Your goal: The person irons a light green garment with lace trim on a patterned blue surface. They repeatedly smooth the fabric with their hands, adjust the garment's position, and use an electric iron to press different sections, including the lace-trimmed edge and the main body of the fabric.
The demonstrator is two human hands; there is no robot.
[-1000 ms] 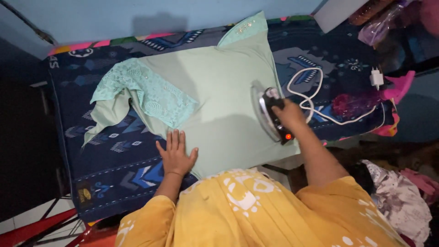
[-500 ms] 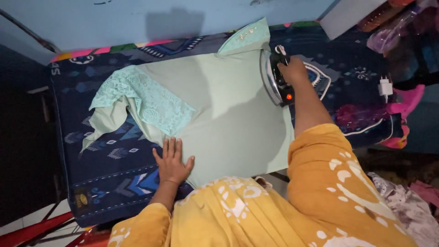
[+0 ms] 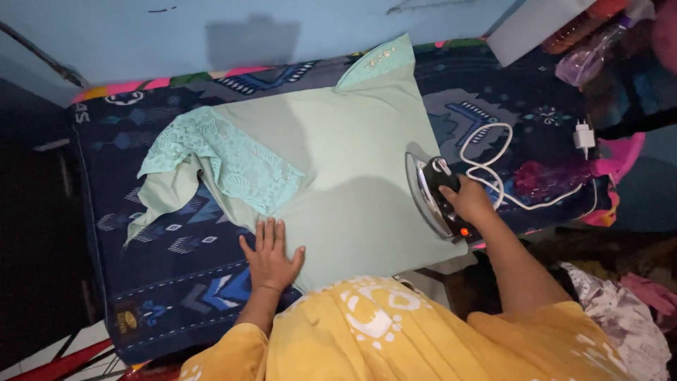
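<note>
A pale green garment [image 3: 338,162] lies spread on a dark blue patterned cloth [image 3: 162,282] that covers the ironing surface. Its lace-trimmed part [image 3: 226,155] is folded over at the left. My right hand [image 3: 469,201] grips the handle of a black and silver iron [image 3: 431,194], which rests at the garment's right edge. My left hand [image 3: 269,255] lies flat, fingers spread, on the garment's near edge, holding the fabric down. The iron's white cord [image 3: 493,166] loops to the right.
A white plug adapter [image 3: 584,134] lies on the cloth at the right. Pink fabric [image 3: 620,162] hangs off the right edge. A pale blue wall [image 3: 282,28] stands behind. Clothes [image 3: 627,317] are heaped at lower right. My yellow patterned top [image 3: 395,339] fills the bottom.
My right hand slid the iron from the garment's upper right corner back down along its right edge. The left hand stayed pressed on the near edge.
</note>
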